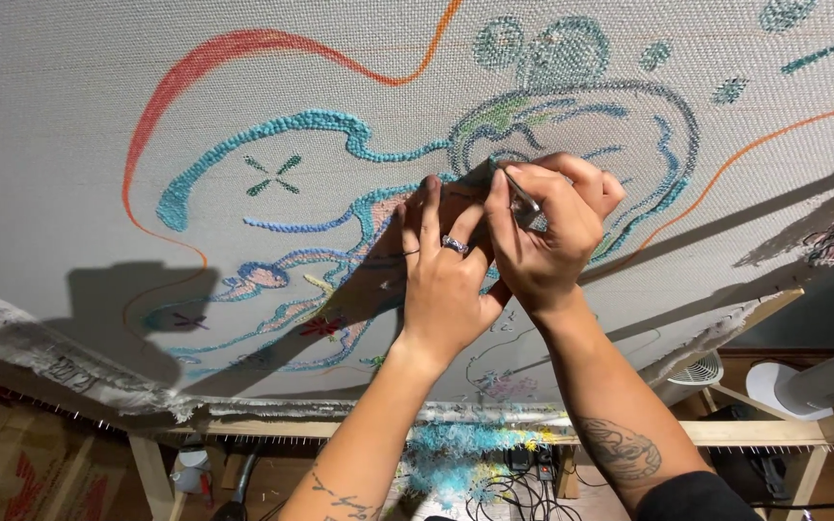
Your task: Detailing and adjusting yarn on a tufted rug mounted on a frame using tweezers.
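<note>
A pale woven backing cloth (69, 125) is stretched on a wooden frame (272, 426) and fills most of the view. It carries a tufted design in teal, blue, pink and orange yarn (311, 123). My left hand (444, 265), with a ring on one finger, presses flat against the cloth at the middle of the design. My right hand (547, 232) sits right beside it, fingers closed on a thin metal tool (523, 205) whose tip touches the cloth near the teal outline.
Loose teal and yellow yarn scraps (456, 458) lie below the frame, beside dark cables (523, 482). A small white fan (697, 371) and a white object (774, 381) stand at the lower right. Cardboard (12, 463) leans at the lower left.
</note>
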